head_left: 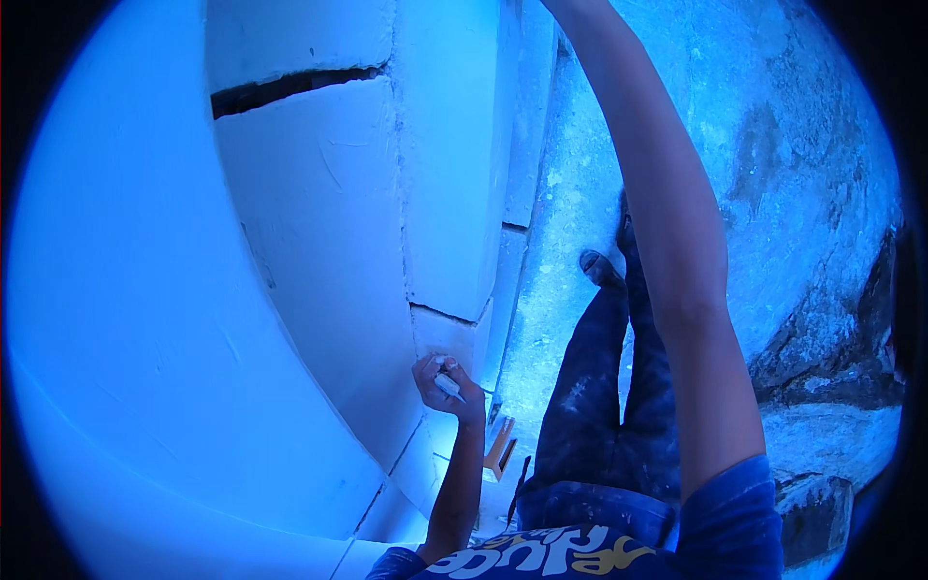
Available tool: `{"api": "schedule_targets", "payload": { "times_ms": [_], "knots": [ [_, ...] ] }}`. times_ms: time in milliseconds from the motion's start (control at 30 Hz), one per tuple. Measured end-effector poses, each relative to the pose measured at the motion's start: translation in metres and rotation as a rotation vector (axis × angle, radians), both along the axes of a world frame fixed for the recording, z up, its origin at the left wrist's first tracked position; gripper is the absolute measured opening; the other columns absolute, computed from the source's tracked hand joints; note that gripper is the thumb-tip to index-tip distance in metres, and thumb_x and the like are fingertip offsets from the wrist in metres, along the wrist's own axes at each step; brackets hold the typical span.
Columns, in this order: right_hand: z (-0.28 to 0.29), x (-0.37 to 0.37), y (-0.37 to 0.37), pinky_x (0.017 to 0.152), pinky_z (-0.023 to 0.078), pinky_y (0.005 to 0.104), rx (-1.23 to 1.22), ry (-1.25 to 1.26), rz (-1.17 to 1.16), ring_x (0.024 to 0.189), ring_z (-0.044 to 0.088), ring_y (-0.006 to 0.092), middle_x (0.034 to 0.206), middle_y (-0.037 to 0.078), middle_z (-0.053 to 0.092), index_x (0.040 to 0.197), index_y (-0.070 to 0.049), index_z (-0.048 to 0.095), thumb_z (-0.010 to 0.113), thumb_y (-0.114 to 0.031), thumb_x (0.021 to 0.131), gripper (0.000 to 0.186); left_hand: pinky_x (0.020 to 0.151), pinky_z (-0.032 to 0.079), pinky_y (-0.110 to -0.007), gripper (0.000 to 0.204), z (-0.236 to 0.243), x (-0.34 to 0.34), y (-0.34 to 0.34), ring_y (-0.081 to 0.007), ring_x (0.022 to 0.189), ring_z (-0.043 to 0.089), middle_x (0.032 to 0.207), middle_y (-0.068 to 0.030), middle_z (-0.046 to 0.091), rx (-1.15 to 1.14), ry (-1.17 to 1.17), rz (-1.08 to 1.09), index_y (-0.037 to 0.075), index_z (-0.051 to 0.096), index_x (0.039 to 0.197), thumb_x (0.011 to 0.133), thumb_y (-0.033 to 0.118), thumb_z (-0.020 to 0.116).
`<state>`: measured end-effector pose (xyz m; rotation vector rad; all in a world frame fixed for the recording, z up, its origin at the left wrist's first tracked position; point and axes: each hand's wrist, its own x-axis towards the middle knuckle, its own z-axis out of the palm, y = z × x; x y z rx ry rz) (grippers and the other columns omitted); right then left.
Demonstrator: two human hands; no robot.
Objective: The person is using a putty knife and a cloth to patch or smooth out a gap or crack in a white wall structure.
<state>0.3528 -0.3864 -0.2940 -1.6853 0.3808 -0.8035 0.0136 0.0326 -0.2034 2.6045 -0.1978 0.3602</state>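
Observation:
My left hand (432,387) is closed around a short white handle-like piece (449,385), close to the pale panels at the lower middle. What the piece belongs to is hidden by my fingers. Beside this hand is a white block-like surface (443,334) with a dark gap along its upper edge. My right arm (677,222) reaches up past the top edge of the picture, so its hand is out of sight. A large white panel (319,222), scratched and seamed, stands to the left of both arms.
An orange-brown wooden piece (500,447) with a slot lies just right of my left forearm. A wide dark crack (295,89) crosses the panels at the upper left. Dusty floor (570,184) runs under my feet, and rough, broken stone (822,329) lies at the right.

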Motion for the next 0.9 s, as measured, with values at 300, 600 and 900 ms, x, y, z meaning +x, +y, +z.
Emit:
{"api": "schedule_targets", "payload": {
  "times_ms": [300, 600, 900],
  "knots": [
    [0.051, -0.205, 0.211, 0.122, 0.018, 0.055, 0.177, 0.317, 0.189, 0.151, 0.009, 0.0512, 0.162, 0.036, 0.004, 0.16, 0.001, 0.0, 0.043, -0.025, 0.107, 0.073, 0.065, 0.046, -0.041, 0.012, 0.005, -0.005, 0.016, -0.03, 0.075, 0.059, 0.087, -0.0144, 0.058, -0.006, 0.064, 0.019, 0.002, 0.055, 0.091, 0.093, 0.012, 0.061],
    [0.051, -0.114, 0.129, 0.124, 0.015, 0.0504, 0.287, 0.228, 0.063, 0.153, 0.008, 0.0467, 0.164, 0.032, 0.009, 0.158, 0.006, 0.006, 0.038, -0.031, 0.109, 0.069, 0.069, 0.047, -0.039, 0.009, 0.003, -0.004, 0.01, -0.0261, 0.078, 0.057, 0.088, -0.0121, 0.056, 0.035, 0.029, -0.049, 0.003, 0.053, 0.09, 0.093, 0.008, 0.061],
    [0.043, -0.107, 0.146, 0.118, 0.032, 0.0397, 0.981, -0.18, -0.206, 0.142, 0.042, 0.0326, 0.153, 0.026, 0.043, 0.156, 0.003, 0.029, 0.045, -0.038, 0.108, 0.065, 0.068, 0.045, -0.04, 0.015, 0.002, 0.001, 0.001, -0.0258, 0.076, 0.056, 0.085, -0.0113, 0.055, 0.106, 0.019, -0.009, 0.004, 0.052, 0.086, 0.094, 0.014, 0.059]
  ]
}}
